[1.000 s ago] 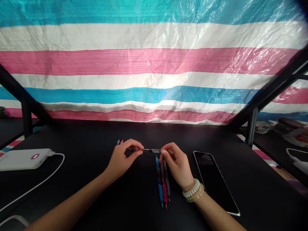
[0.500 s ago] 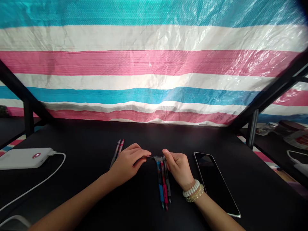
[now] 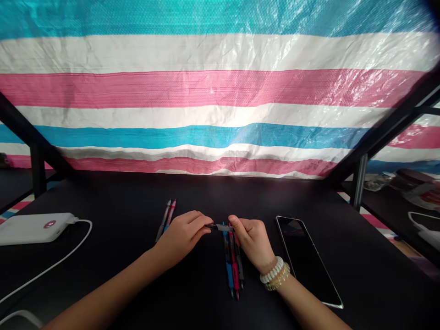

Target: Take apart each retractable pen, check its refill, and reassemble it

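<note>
Black tabletop: dark, matte table under both of my arms, seen from my head camera, the only view.
Pen in hand: I hold a slim dark pen crosswise just above the table, near the middle, over the far ends of three others.
Left hand: my left hand pinches the pen's left end between thumb and fingertips, the rest of the fingers curled.
Right hand: my right hand pinches the right end the same way; beaded bracelets sit on that wrist.
Handling: light, stiff and smooth plastic, I judge, so it could roll or slip; a fingertip pinch near each end looks enough, with no need to squeeze hard.
Row of pens: three pens, blue, pink and dark, lie side by side pointing toward me.
Spare pens: two more pens lie to the left, beyond my left hand.
Phone: a dark-screened phone lies flat at right.
Power bank: a white power bank with a cable sits far left.
Backdrop: a striped plastic sheet hangs behind.
Writing: none readable; the pen markings are too small.
</note>
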Available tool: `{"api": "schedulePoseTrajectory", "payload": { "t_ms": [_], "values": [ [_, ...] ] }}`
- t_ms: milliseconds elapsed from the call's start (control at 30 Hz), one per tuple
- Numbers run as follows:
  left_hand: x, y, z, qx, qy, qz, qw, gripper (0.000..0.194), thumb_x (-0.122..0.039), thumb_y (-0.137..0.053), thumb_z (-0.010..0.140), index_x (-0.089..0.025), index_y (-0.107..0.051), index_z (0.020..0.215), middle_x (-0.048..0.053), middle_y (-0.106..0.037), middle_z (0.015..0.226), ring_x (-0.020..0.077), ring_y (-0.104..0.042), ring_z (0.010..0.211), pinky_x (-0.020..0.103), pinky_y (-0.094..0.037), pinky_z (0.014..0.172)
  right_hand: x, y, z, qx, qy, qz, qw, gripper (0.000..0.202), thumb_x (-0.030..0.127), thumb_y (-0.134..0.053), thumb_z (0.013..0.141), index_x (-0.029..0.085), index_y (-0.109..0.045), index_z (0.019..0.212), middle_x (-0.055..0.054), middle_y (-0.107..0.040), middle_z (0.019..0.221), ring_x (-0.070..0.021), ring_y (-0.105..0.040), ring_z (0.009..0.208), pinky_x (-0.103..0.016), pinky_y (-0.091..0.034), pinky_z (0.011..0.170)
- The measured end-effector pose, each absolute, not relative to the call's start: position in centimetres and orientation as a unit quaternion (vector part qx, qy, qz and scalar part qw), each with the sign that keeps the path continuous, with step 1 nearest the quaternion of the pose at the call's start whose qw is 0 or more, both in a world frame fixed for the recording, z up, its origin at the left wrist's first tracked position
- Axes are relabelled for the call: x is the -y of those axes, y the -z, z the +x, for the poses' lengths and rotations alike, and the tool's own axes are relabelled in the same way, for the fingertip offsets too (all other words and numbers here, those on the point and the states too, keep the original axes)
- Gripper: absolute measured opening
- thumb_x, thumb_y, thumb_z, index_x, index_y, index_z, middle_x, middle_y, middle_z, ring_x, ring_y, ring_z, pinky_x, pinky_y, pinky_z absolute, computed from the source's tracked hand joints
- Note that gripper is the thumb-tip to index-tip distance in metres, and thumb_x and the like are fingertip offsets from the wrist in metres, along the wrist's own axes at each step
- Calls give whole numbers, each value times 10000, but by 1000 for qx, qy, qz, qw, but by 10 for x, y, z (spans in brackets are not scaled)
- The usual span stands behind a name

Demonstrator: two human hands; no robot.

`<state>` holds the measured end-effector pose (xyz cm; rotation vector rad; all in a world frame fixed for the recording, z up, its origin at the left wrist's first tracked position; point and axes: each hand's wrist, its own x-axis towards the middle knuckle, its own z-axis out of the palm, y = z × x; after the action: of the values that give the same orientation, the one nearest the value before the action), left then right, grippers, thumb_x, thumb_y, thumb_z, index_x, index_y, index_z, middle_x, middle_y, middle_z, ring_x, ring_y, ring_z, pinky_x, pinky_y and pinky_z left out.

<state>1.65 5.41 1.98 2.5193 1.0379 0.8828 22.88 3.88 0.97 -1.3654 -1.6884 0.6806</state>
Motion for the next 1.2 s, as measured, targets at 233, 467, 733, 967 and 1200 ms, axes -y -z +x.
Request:
{"api": "schedulePoseTrajectory", "payload": {
  "t_ms": [233,467,733,967,1200],
  "values": [
    [-51,-25,18,-346,-305,878,130,159,-227,-522,963,-179,-651,1043,54,-699,934,187,-598,856,307,-483,784,-38,-10,228,674,-272,-545,418,672,611,-421,946,208,-350,413,22,-357,401,-91,-318,395,-261,-243,433],
    [-50,-26,19,-340,-307,881,114,192,-168,-475,971,-151,-650,1048,67,-680,948,192,-566,882,322,-482,805,-38,-7,228,681,-260,-552,406,667,622,-404,946,207,-333,430,27,-337,412,-86,-292,409,-259,-223,433],
    [-54,-20,20,-317,-332,886,54,132,-159,-531,948,-151,-651,1003,53,-681,898,191,-552,852,323,-482,787,-39,-5,228,684,-250,-551,408,669,634,-394,945,201,-326,440,27,-349,413,-79,-297,413,-247,-228,432],
    [-51,-19,20,-307,-355,883,9,71,-154,-587,916,-174,-649,945,33,-686,869,181,-585,813,322,-475,775,-39,-3,227,696,-232,-548,402,651,609,-398,954,204,-281,457,37,-302,428,-78,-254,429,-253,-194,431],
    [-50,-19,19,-317,-347,882,-5,55,-170,-585,917,-194,-632,932,14,-694,876,156,-600,725,294,-460,709,-39,-3,227,697,-235,-543,406,647,593,-406,959,202,-283,457,39,-299,429,-76,-255,427,-252,-192,433]
  ]
}}
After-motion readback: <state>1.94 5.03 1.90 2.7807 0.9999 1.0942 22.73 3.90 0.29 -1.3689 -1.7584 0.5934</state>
